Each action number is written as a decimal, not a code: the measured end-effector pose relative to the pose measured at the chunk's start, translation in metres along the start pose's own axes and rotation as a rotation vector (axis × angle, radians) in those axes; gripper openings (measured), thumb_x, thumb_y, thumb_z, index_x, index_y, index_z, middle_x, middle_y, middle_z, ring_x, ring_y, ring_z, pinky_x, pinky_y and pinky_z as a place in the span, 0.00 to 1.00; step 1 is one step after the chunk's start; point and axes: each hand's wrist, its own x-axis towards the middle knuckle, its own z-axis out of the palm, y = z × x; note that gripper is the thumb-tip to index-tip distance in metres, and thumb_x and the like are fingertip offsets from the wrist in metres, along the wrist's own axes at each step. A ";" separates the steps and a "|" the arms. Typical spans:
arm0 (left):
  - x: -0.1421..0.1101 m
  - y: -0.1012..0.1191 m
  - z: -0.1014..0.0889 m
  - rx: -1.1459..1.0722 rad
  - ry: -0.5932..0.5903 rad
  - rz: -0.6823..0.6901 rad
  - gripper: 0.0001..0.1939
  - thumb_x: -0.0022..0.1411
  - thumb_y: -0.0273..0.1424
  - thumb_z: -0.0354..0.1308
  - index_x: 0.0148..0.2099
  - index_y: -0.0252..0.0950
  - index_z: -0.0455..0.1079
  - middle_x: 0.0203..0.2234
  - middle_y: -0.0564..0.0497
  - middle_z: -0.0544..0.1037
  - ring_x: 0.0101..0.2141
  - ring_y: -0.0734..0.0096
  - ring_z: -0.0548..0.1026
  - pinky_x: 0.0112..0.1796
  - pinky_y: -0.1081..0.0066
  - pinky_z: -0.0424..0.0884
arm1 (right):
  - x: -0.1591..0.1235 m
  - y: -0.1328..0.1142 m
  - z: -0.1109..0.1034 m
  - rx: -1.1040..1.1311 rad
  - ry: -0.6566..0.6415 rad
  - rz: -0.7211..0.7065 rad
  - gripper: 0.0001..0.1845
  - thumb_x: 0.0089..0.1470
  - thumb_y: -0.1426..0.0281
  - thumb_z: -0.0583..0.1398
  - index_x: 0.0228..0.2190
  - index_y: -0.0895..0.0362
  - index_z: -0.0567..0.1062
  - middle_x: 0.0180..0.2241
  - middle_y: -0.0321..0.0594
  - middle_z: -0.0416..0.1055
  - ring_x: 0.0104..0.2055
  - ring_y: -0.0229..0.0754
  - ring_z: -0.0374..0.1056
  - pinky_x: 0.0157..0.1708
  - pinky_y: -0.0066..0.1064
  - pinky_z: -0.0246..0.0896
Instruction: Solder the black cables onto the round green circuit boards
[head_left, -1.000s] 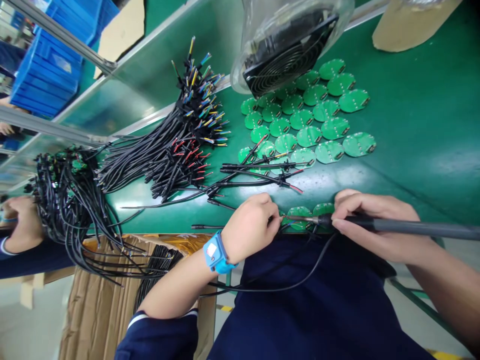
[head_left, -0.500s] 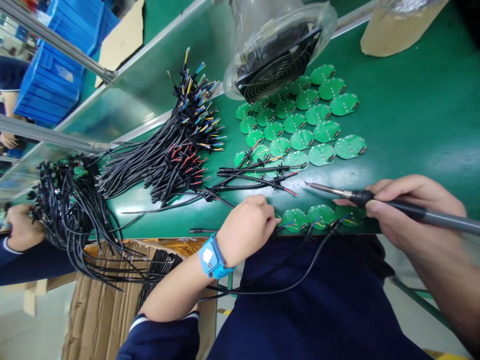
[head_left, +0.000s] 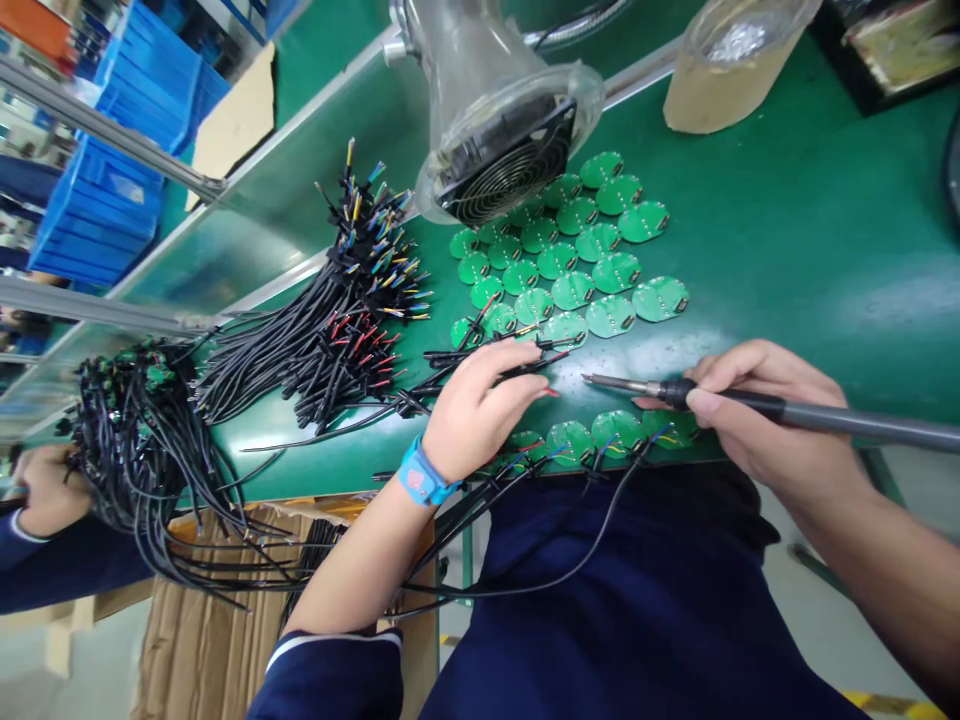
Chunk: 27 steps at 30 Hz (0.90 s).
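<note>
My right hand (head_left: 757,415) grips a soldering iron (head_left: 795,412), its tip raised over the green mat and pointing left. My left hand (head_left: 480,405), with a blue wrist strap (head_left: 421,476), reaches over a few loose black cables (head_left: 495,352) and pinches one with red-tipped wires. A row of round green boards (head_left: 600,432) with wires attached lies along the mat's near edge, between both hands.
Several round green boards (head_left: 570,260) are laid out under a fume extractor fan (head_left: 502,170). A big bundle of black cables (head_left: 330,320) lies at left, another (head_left: 142,430) hangs over a cardboard box (head_left: 202,620). Another person's hand (head_left: 41,490) is at far left. A plastic jar (head_left: 720,65) stands behind.
The iron lifted off the near boards and moved up and right. My left hand left the near edge and reached forward onto the loose cables. The view shifted.
</note>
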 end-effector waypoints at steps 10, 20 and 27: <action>-0.017 0.052 0.028 -0.225 -0.216 -0.444 0.08 0.63 0.30 0.51 0.36 0.33 0.69 0.30 0.48 0.68 0.34 0.70 0.68 0.37 0.67 0.69 | -0.001 -0.004 -0.005 0.000 -0.208 0.023 0.07 0.45 0.71 0.62 0.23 0.55 0.67 0.21 0.33 0.65 0.32 0.42 0.72 0.30 0.34 0.69; -0.017 0.053 0.030 -0.234 -0.196 -0.513 0.07 0.62 0.29 0.51 0.32 0.33 0.67 0.29 0.49 0.67 0.33 0.69 0.67 0.36 0.66 0.68 | -0.002 -0.002 -0.005 -0.008 -0.236 -0.008 0.06 0.46 0.71 0.61 0.24 0.55 0.67 0.21 0.32 0.64 0.32 0.42 0.72 0.35 0.38 0.71; -0.017 0.053 0.031 -0.233 -0.191 -0.521 0.07 0.61 0.28 0.51 0.30 0.33 0.67 0.28 0.49 0.67 0.33 0.69 0.67 0.36 0.67 0.67 | -0.002 -0.004 -0.003 -0.061 -0.278 -0.039 0.05 0.45 0.72 0.61 0.24 0.53 0.68 0.20 0.31 0.62 0.30 0.40 0.70 0.37 0.40 0.71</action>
